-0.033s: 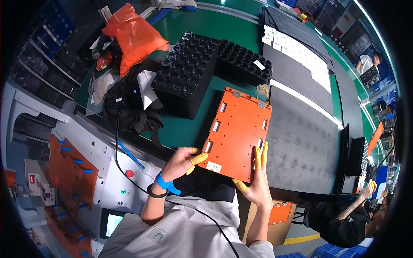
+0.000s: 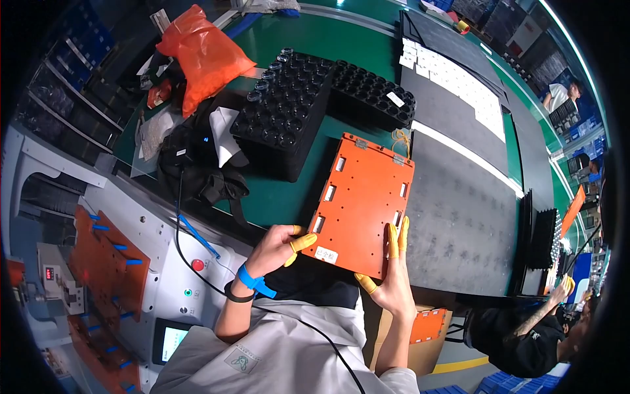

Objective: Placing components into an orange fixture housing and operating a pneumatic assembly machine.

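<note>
An orange flat rectangular plate point(image 2: 367, 197) with small holes, slots along its long sides and a white label at its near left corner is tilted in front of me. My left hand point(image 2: 279, 248) grips its near left corner, thumb in a yellow finger cot on top. Along the near right edge my right hand point(image 2: 392, 284) holds it, two yellow-capped fingers up the side and the thumb at the near edge. A blue wrist strap point(image 2: 252, 281) with a cord is on my left wrist. The undersides of the fingers are hidden by the plate.
Black trays of round cups point(image 2: 282, 108) stand beyond the plate, a smaller one point(image 2: 374, 92) beside them. An orange bag point(image 2: 200, 56) lies far left. Dark grey sheets point(image 2: 459, 217) cover the right bench. A white machine point(image 2: 197, 282) with buttons is left; a co-worker point(image 2: 525, 338) is right.
</note>
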The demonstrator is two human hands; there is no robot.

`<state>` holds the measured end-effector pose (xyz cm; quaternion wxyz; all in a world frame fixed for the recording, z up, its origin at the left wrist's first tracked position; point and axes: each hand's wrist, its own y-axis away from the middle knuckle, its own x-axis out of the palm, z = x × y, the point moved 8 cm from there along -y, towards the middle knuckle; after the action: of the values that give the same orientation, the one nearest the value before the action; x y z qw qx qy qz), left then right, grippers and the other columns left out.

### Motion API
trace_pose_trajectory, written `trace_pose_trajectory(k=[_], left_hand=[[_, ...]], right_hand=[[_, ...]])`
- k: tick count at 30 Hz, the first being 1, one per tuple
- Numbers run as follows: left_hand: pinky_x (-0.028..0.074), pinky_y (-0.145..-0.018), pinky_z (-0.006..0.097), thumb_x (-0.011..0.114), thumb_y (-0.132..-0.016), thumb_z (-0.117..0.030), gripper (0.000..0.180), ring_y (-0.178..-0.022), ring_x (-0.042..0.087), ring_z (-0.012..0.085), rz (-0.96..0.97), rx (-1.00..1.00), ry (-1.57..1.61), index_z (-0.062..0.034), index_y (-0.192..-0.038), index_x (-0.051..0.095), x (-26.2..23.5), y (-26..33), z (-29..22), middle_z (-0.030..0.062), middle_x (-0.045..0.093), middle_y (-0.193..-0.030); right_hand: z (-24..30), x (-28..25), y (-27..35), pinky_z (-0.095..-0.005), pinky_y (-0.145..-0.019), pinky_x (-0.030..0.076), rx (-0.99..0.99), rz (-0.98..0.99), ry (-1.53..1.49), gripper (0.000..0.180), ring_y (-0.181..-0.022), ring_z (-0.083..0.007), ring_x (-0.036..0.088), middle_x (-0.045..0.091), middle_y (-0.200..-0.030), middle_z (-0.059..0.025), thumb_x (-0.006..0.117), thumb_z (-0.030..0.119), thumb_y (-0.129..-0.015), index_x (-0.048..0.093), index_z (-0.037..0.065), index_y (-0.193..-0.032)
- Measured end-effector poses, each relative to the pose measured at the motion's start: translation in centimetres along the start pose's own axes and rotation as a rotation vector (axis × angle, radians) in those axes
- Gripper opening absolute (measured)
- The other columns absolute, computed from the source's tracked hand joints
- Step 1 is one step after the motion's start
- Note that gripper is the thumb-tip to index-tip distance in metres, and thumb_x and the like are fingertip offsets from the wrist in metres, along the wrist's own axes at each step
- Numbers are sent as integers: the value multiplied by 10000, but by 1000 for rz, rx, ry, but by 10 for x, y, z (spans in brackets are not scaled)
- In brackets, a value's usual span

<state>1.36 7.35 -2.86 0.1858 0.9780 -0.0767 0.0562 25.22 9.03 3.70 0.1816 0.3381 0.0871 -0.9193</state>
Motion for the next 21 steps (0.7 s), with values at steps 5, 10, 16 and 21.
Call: trace_pose_trajectory(k=[5,10,16,21], left_hand=[[262,-434,225,675,-1027,-233,271,-492,369,-19,-7,0,30,28,-957,703,1,3,-1,-102,456,-611],[250,-432,230,725,-992,-251,276,-487,366,-11,-15,-1,-16,21,-950,702,1,2,-1,-89,480,-588],[259,-443,234,777,-945,-254,273,-493,369,1,-66,24,-120,14,-939,724,6,3,-11,-62,558,-602],[261,-444,233,784,-935,-248,268,-495,375,6,-91,87,-149,12,-904,731,5,2,-12,-53,562,-599]], right_hand=[[-2,-3,3,-532,-1202,333,12,37,10,1178,-1579,-417,77,-47,-1711,-232,869,202,-737,136,134,-1657],[6,-8,2,-487,-1210,327,-49,23,-201,1195,-1560,-410,193,13,-1702,-261,857,144,-762,69,100,-1658],[-25,-5,0,-423,-1197,321,170,-188,-462,974,-1464,-306,389,337,-1622,-210,744,129,-936,89,63,-1654],[-44,-16,-13,-332,-1022,468,309,-372,-623,775,-1148,-186,615,605,-1358,-130,686,83,-983,247,19,-1619]])
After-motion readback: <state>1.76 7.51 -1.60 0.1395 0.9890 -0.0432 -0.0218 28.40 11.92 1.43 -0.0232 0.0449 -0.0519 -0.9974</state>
